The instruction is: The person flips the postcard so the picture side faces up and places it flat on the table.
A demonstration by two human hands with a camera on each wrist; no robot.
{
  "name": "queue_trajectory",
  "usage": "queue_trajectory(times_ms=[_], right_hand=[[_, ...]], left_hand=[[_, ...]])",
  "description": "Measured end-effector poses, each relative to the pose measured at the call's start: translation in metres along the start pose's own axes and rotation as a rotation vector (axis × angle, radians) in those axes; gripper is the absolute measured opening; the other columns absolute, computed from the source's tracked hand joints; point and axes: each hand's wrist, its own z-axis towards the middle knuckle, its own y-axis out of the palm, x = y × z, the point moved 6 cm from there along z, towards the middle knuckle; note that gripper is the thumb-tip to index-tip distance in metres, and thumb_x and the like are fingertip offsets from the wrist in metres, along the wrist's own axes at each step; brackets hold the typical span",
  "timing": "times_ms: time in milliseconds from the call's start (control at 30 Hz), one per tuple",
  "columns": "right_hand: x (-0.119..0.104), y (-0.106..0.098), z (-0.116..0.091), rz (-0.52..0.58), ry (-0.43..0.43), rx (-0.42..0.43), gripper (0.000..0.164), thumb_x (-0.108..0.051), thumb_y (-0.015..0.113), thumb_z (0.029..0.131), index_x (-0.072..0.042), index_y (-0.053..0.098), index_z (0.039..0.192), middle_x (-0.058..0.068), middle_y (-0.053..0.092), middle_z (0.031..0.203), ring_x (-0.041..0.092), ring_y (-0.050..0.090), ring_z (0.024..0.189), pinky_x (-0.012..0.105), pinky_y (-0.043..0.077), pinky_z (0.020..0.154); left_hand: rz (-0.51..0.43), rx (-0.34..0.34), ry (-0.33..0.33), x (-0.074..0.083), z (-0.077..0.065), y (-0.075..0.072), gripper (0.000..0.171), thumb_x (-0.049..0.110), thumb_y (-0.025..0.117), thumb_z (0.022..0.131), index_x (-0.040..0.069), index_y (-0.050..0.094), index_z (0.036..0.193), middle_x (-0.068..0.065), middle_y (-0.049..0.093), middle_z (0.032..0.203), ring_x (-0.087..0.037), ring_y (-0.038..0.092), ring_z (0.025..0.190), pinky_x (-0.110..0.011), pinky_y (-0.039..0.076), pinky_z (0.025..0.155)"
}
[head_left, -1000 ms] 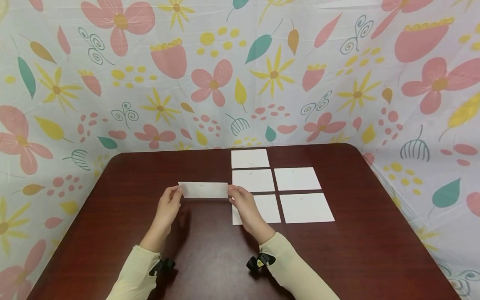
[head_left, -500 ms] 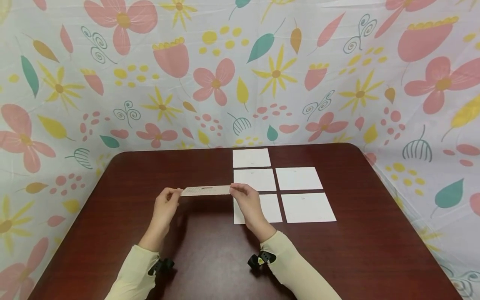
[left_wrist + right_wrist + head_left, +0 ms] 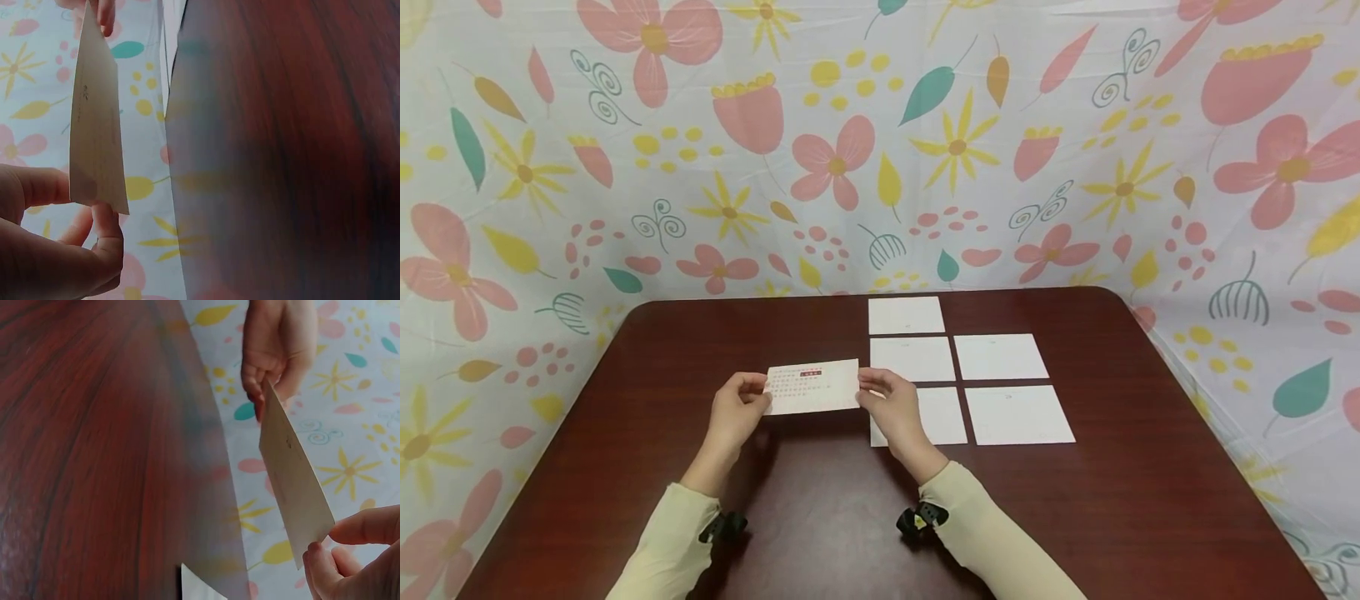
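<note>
Between my two hands a white card [image 3: 812, 390] is held up above the table, its face with rows of reddish print and a dark red block turned toward the head camera. My left hand [image 3: 737, 411] pinches its left edge, thumb on the near side. My right hand [image 3: 892, 406] pinches the right edge. In the left wrist view the back of the card [image 3: 97, 125] shows a small dark mark. The right wrist view has the card [image 3: 294, 475] slanting from one hand to the other.
Several white cards lie flat in two columns on the dark red wooden table [image 3: 1150, 500], among them a top card [image 3: 906, 316] and a lower right card [image 3: 1019, 414]. My right hand overlaps the lower left card [image 3: 942, 417]. A flower-patterned cloth [image 3: 880, 167] hangs behind.
The card has tilted in my hands: first its plain back showed, then it was almost edge-on, and now its printed face shows. Both hands stay near the same spot.
</note>
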Motion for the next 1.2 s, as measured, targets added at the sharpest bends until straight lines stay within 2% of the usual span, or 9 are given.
queue_trajectory(times_ms=[200, 400, 533, 800, 933, 1067, 1200], right_hand=[[0.001, 0.000, 0.002, -0.093, -0.035, -0.006, 0.038, 0.009, 0.063, 0.080, 0.012, 0.062, 0.117, 0.026, 0.064, 0.112, 0.037, 0.063, 0.102, 0.029, 0.054, 0.076], [0.005, -0.001, 0.003, -0.181, -0.049, -0.017, 0.035, 0.006, 0.063, 0.076, 0.011, 0.066, 0.111, 0.019, 0.068, 0.095, 0.026, 0.066, 0.086, 0.029, 0.055, 0.073], [0.004, 0.000, 0.002, -0.239, -0.086, -0.045, 0.032, 0.005, 0.062, 0.073, 0.012, 0.067, 0.104, 0.014, 0.067, 0.085, 0.019, 0.064, 0.077, 0.027, 0.054, 0.066], [0.014, 0.005, 0.004, -0.325, 0.069, -0.122, 0.040, 0.009, 0.063, 0.073, 0.015, 0.062, 0.113, 0.021, 0.064, 0.096, 0.022, 0.065, 0.082, 0.029, 0.053, 0.071], [0.017, 0.006, 0.005, -0.355, 0.092, -0.139, 0.043, 0.010, 0.061, 0.071, 0.015, 0.061, 0.114, 0.020, 0.064, 0.095, 0.018, 0.063, 0.078, 0.027, 0.052, 0.067], [0.018, 0.007, 0.008, -0.386, 0.113, -0.153, 0.045, 0.009, 0.060, 0.069, 0.014, 0.062, 0.113, 0.018, 0.063, 0.093, 0.014, 0.057, 0.073, 0.023, 0.045, 0.060], [0.019, 0.009, 0.010, -0.452, 0.125, -0.183, 0.046, 0.008, 0.063, 0.068, 0.014, 0.061, 0.114, 0.015, 0.062, 0.092, 0.015, 0.052, 0.075, 0.023, 0.043, 0.060]], left_hand=[[0.145, -0.053, 0.045, 0.000, 0.005, 0.002, 0.045, -0.005, 0.062, 0.084, -0.009, 0.053, 0.127, -0.025, 0.058, 0.108, -0.025, 0.057, 0.086, -0.020, 0.044, 0.064], [0.259, -0.107, 0.096, 0.000, 0.008, 0.005, 0.043, -0.003, 0.063, 0.081, -0.014, 0.056, 0.122, -0.023, 0.059, 0.097, -0.029, 0.057, 0.083, -0.026, 0.044, 0.066], [0.296, -0.150, 0.088, -0.003, 0.010, 0.008, 0.042, -0.002, 0.065, 0.080, -0.013, 0.057, 0.120, -0.020, 0.059, 0.095, -0.027, 0.055, 0.083, -0.027, 0.043, 0.066], [0.394, -0.232, 0.040, -0.011, 0.013, 0.013, 0.050, 0.005, 0.070, 0.082, -0.013, 0.052, 0.125, -0.021, 0.059, 0.100, -0.028, 0.053, 0.083, -0.035, 0.045, 0.068], [0.436, -0.249, 0.041, -0.013, 0.014, 0.015, 0.054, 0.010, 0.076, 0.079, -0.014, 0.053, 0.122, -0.020, 0.059, 0.097, -0.029, 0.054, 0.084, -0.037, 0.046, 0.071], [0.493, -0.268, 0.051, -0.015, 0.014, 0.018, 0.060, 0.015, 0.080, 0.075, -0.015, 0.054, 0.120, -0.021, 0.059, 0.097, -0.029, 0.055, 0.084, -0.039, 0.047, 0.074], [0.525, -0.299, 0.041, -0.018, 0.014, 0.021, 0.061, 0.016, 0.082, 0.074, -0.015, 0.054, 0.119, -0.023, 0.059, 0.098, -0.030, 0.056, 0.085, -0.042, 0.048, 0.075]])
